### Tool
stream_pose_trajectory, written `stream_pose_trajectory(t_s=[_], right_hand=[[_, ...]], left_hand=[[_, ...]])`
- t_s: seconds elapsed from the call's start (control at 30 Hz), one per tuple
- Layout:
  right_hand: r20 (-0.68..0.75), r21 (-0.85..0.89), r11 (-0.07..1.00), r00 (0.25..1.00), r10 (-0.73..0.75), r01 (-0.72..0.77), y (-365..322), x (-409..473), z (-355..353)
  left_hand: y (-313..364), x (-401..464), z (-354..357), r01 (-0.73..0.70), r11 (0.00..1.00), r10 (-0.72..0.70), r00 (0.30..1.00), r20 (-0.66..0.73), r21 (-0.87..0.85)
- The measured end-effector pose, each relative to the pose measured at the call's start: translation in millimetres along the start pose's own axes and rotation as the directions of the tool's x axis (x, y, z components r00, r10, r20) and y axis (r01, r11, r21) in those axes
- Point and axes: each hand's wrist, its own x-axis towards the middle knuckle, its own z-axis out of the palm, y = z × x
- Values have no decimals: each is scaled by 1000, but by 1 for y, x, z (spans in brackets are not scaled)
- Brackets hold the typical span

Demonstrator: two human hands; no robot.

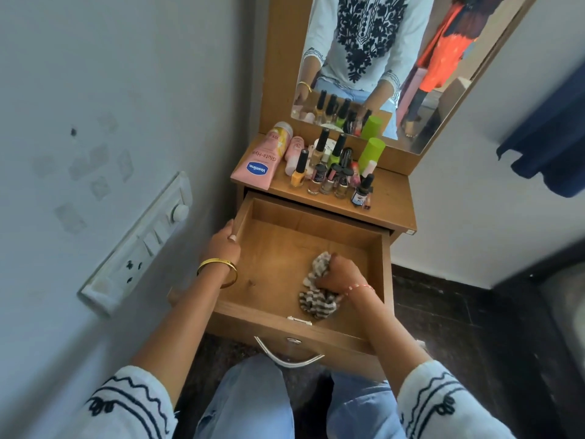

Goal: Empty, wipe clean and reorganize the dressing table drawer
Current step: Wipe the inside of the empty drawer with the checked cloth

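Wooden tabletop (389,198) holds the bottles (329,172), emptying the drawer (304,326); left hand (223,245) grips its left wall steadying, right hand (340,275) clutches the cloth (316,299), wiping

White switch panel (139,245) with a round dial at nine o'clock on the grey wall (95,90). Dark blue cloth (550,137) hanging at two o'clock. Dark floor (459,327) at four o'clock.
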Motion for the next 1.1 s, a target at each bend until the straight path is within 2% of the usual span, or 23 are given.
stream_pose_trajectory(t_s=[0.07,0.17,0.27,0.37,0.43,0.47,0.57,0.63,0.7,0.93,1.1], right_hand=[[-57,-31,996,995,-85,83,-26,8,5],[-19,-120,949,955,-297,293,-73,8,30],[62,-244,806,838,-541,539,-102,-2,53],[141,-341,709,780,-610,617,-100,-4,50],[151,-377,719,804,-575,584,-83,-3,44],[132,-369,762,841,-524,533,-70,-1,40],[28,-300,913,960,-280,275,-20,0,16],[-13,-275,953,991,-132,123,10,-5,1],[-15,-269,962,998,-54,48,25,-12,-3],[192,-301,943,978,-83,139,12,-29,-1],[327,-72,992,942,-78,107,-14,-28,4]], left_hand=[[0,1,1,8,999,-8,1000,-16,-34],[-1,4,-1,4,999,-4,1000,-10,-48],[-2,8,-2,-6,998,6,1000,9,-69],[-3,9,-1,-9,998,9,1000,-5,-64],[-3,8,-1,-10,997,10,1000,-9,-79],[-3,8,-1,-6,997,5,1000,-11,-80],[-1,3,-2,-6,998,5,1000,-19,-59],[0,1,-3,-5,998,3,1000,-29,-70],[1,-1,-4,-5,995,1,999,-35,-95],[6,-12,-6,-11,999,8,999,-42,-51],[10,-21,-5,-23,999,19,995,-99,-37]])
